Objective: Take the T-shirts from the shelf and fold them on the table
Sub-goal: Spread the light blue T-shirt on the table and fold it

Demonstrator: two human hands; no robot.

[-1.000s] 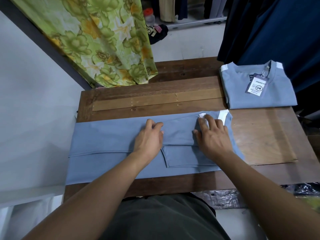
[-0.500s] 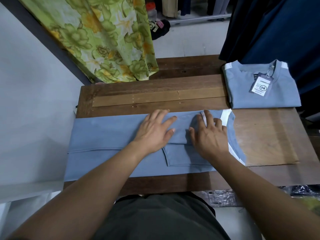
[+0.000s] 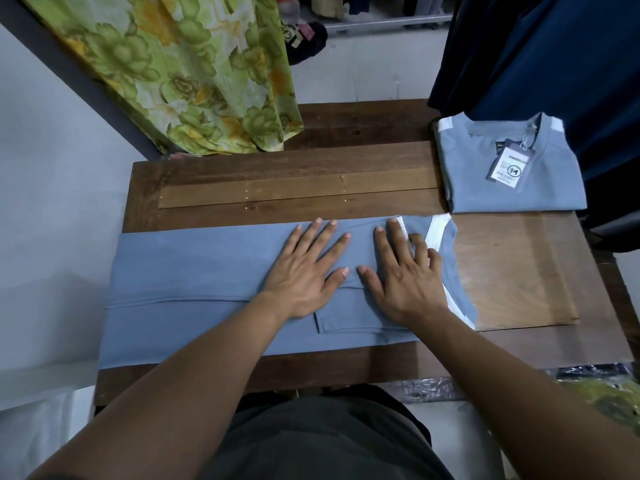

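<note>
Left hand (image 3: pixel 304 271) and right hand (image 3: pixel 405 275) press flat on the blue T-shirt (image 3: pixel 194 271); folded T-shirt (image 3: pixel 502 174) beyond the right hand.

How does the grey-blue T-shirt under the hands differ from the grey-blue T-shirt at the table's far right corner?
The T-shirt under the hands lies as a long band, half folded; the corner T-shirt is a finished compact rectangle. The left hand and right hand press the first; the second lies untouched, showing a hang tag. Both share grey-blue fabric with white trim.

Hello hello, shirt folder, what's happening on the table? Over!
Left hand and right hand flat, pressing the half-folded blue-grey T-shirt. Finished folded blue-grey T-shirt with paper tag at far right of wooden table. Nothing blocking.
</note>
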